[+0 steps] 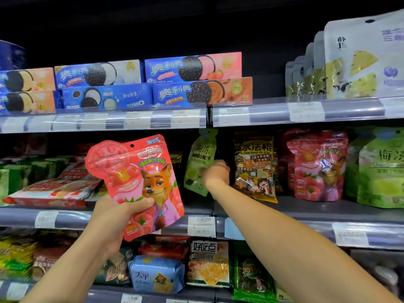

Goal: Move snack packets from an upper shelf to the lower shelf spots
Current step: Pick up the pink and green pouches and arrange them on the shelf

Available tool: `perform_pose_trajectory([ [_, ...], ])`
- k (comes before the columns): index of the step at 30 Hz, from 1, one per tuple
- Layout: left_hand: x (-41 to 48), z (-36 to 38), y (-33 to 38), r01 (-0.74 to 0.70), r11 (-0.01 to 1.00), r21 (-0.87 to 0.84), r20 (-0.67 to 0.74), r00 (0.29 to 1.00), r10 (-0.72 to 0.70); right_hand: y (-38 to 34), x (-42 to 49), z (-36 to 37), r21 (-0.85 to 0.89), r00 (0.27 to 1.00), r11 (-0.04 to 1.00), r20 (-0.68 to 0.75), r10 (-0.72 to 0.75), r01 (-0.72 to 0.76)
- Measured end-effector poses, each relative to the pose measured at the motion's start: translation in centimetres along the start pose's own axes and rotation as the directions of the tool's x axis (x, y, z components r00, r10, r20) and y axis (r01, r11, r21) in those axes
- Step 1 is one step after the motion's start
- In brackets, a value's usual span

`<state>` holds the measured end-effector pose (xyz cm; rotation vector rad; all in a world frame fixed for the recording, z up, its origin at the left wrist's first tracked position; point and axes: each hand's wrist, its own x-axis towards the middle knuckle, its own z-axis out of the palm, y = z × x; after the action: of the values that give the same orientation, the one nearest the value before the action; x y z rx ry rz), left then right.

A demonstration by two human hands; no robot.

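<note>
My left hand (113,217) grips a red gummy packet with a cartoon fox (140,178) by its lower left edge, thumb across the front, held upright in front of the middle shelf (153,224). My right hand (215,172) reaches into that shelf and holds a green plum-jelly packet (200,158), which tilts to the left. The hand covers the packet's right edge. A matching red fox packet (317,165) stands further right on the same shelf.
Oreo boxes (153,84) fill the upper shelf, with white pouches (349,60) at its right. A yellow snack bag (253,165) and green pouches (380,169) stand right of my right hand. Flat red packs (50,191) lie at left. Several bags fill the bottom shelf (207,263).
</note>
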<state>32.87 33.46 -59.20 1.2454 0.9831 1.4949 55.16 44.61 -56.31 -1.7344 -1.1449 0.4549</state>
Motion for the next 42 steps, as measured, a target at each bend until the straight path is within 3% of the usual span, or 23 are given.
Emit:
perform_pose_trajectory([
  [6, -1.0, 2.0, 0.6, -0.001, 0.999, 0.040, 0.095, 0.995, -0.002, 3.4, -5.0, -6.8, 0.364, 0.998, 0.931, 0.057, -0.026, 0.003],
  [12, -1.5, 5.0, -1.0, 0.021, 1.000, 0.003, 0.192, 0.981, -0.021, 8.2, -9.7, -14.8, 0.475, 0.967, 0.880, 0.218, -0.135, 0.016],
  [16, -1.4, 7.2, -2.4, -0.006, 1.000, -0.020, 0.303, 0.953, 0.012, 11.2, -11.1, -20.0, 0.455, 0.960, 0.889, 0.228, -0.165, 0.045],
  [21, -2.1, 13.1, -3.1, -0.018, 1.000, -0.018, 0.371, 0.928, 0.024, 15.1, -11.0, -27.9, 0.408, 0.980, 0.908, 0.117, -0.159, 0.098],
  [25, -3.4, 18.7, -2.9, -0.018, 0.999, -0.049, 0.468, 0.883, 0.039, 17.9, -9.0, -34.1, 0.350, 0.989, 0.926, -0.081, -0.124, 0.145],
  [30, -5.4, 24.9, -2.7, -0.012, 0.998, -0.070, 0.477, 0.878, 0.044, 20.8, -4.8, -39.1, 0.404, 0.957, 0.894, -0.280, -0.082, 0.195],
  [42, -4.4, 31.5, -4.5, 0.041, 0.999, -0.019, 0.380, 0.924, -0.031, 25.6, 0.5, -39.8, 0.431, 0.964, 0.895, -0.267, 0.001, 0.119],
])
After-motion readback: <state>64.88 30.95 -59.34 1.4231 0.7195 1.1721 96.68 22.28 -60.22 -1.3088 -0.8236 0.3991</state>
